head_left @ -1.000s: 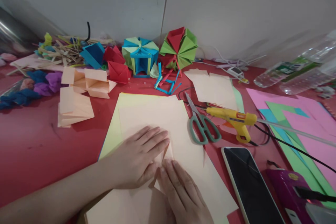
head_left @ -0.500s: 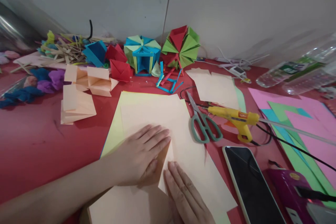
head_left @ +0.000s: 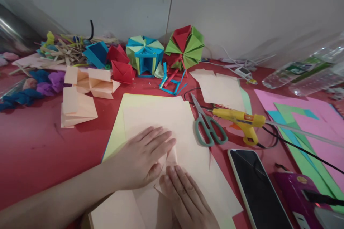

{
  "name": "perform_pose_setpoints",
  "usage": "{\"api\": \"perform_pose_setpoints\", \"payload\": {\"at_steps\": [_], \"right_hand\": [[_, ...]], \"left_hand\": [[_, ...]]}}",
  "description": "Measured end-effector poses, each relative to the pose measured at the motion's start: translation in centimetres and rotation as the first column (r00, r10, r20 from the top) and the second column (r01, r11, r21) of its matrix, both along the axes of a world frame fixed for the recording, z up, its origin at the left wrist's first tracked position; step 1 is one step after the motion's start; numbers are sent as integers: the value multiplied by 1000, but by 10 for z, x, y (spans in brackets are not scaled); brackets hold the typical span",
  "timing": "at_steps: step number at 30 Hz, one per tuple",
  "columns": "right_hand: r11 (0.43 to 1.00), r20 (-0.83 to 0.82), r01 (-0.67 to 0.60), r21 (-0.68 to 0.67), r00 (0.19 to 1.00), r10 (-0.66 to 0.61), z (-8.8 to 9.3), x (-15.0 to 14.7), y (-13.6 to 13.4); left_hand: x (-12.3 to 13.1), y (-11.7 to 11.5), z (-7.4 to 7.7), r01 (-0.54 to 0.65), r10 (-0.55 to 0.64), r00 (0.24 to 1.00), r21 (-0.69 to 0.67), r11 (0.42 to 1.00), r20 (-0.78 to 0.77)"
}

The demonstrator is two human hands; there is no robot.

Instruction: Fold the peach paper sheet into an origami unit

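My left hand [head_left: 142, 157] lies flat with fingers stretched out on a peach paper sheet [head_left: 188, 143] that tops a yellow sheet [head_left: 118, 128] on the red table. My right hand [head_left: 185, 196] lies flat beside it, fingers together, pressing a folded flap of the same peach paper [head_left: 150, 204] near the bottom edge. A small raised corner of the fold shows between the two hands. Neither hand grips anything.
Green-handled scissors [head_left: 208, 125], a yellow glue gun [head_left: 242, 121] with its black cord and a dark phone [head_left: 258, 186] lie to the right. Folded peach pieces [head_left: 77, 105] sit left. Coloured paper models [head_left: 145, 55], sticks and a plastic bottle [head_left: 303, 71] line the back wall.
My right hand slid down and then back up along the fold, and the flap between the hands changed shape. The left hand stayed flat in place.
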State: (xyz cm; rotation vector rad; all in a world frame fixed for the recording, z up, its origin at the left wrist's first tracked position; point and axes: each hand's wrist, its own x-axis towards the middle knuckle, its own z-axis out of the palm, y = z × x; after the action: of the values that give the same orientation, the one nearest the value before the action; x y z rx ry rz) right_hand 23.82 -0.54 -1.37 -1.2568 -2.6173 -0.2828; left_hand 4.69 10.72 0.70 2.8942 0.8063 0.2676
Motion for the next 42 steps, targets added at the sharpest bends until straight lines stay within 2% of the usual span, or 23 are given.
{"api": "perform_pose_setpoints", "payload": {"at_steps": [2,5,11,15,26,33,37,42], "right_hand": [[1000,8,7,1,1000,-7,1,0,1],[999,14,2,37,1000,-2,3,0,1],[997,62,-2,77,998,-2,3,1,1],[996,55,9,84,998,-14,2,0,1],[997,21,6,74,1000,-8,0,-1,0],[998,12,19,60,1000,-20,0,-2,-1],[999,41,2,45,999,-4,2,-2,0],[1000,-102,1,-12,995,-2,3,6,-3]], "left_hand": [[0,-4,3,36,-36,999,40,999,4],[1,-10,7,162,-162,987,84,983,1],[0,-11,2,228,-228,973,-6,974,-14],[0,-7,0,279,-280,960,-14,960,-19],[2,0,2,239,-239,970,5,971,48],[2,-3,4,195,-192,981,68,979,-41],[2,-4,3,187,-183,980,60,981,-75],[3,-3,3,173,-171,982,23,985,-80]]}}
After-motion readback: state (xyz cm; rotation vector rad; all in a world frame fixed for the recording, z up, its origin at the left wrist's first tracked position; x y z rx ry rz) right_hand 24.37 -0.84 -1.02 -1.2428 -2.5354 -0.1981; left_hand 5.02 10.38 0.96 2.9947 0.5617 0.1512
